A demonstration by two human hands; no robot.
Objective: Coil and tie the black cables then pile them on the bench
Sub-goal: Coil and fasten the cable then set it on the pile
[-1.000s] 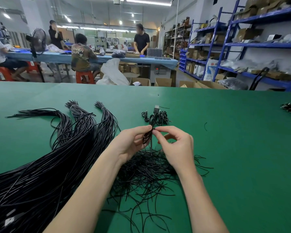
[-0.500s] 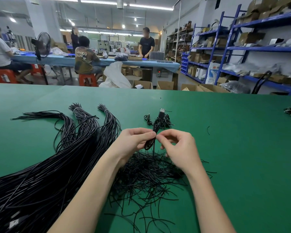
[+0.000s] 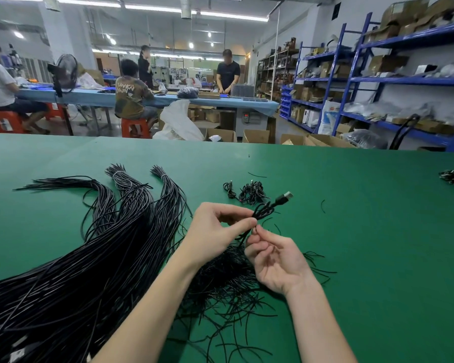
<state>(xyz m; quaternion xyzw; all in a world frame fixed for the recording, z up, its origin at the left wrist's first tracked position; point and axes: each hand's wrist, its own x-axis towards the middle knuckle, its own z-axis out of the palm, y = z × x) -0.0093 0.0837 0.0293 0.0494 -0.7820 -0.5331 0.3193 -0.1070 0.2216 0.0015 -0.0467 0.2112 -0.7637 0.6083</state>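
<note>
We hold the work above the bench (image 3: 351,231) between both hands. Our left hand (image 3: 215,231) pinches the coil (image 3: 263,211) between thumb and forefinger, the other fingers curled loosely behind. Our right hand (image 3: 275,260) sits just below and to the right, palm turned up, its thumb and forefinger nipping the thin tie (image 3: 243,238) that hangs from the coil; the remaining fingers lie relaxed.

From the left pinch the coil runs up and to the right, ending in the plug (image 3: 285,198), so its long axis points away from us, toward the small pile (image 3: 250,192) of finished coils just beyond. The left hand is the nearer to that pile. We judge the tie is not yet closed.

The loose ties (image 3: 220,289) lie beneath our wrists, and the uncoiled cables (image 3: 89,258) stretch to the left.
</note>
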